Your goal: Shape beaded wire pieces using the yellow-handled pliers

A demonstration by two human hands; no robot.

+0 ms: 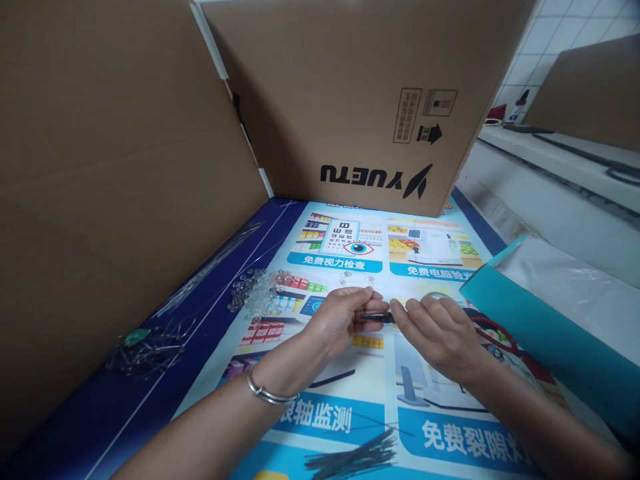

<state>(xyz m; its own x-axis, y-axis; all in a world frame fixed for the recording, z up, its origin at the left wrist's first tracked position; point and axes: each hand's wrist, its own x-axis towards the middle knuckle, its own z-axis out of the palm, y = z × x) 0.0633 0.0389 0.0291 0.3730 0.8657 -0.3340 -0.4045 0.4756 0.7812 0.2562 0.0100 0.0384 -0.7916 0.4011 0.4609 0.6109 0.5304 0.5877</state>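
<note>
My left hand (347,312) pinches a thin wire with a small clear bead (371,279) at its upper end; the fingers partly hide it. My right hand (440,330) is closed around pliers, whose dark jaws (377,317) reach the left fingers. A red handle loop (500,328) shows behind the right hand. Whether the jaws grip the wire is too small to tell. Just beyond the left hand lie a few loose clear beads (347,274). A heap of clear beads (261,292) sits to the left. Dark thin wires (353,460) lie bundled at the near edge.
Cardboard panels (340,100) stand at the back and along the left (110,133). A teal box (550,333) with clear plastic inside is at the right. Clear tangled pieces (150,350) and pale thin strands (210,267) lie at the left. A printed sheet (345,393) covers the table.
</note>
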